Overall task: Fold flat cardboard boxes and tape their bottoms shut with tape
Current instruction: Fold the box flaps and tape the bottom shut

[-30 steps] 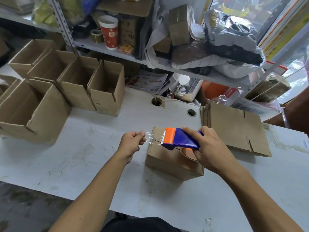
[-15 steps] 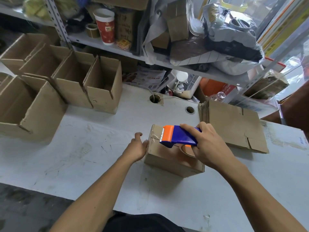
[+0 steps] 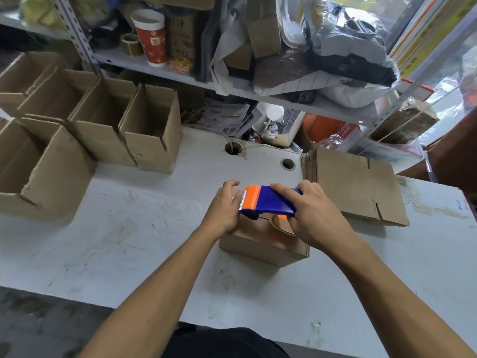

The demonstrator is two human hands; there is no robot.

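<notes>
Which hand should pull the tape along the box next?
Probably the right hand: it already grips the blue and orange tape dispenser above the box. The left hand rests against the box's left end, well placed to steady it.

Open boxes (image 3: pixel 144 130) left of taped box (image 3: pixel 260 241), flat cardboard (image 3: pixel 356 184) right

no readable text, labels too blurred
</notes>
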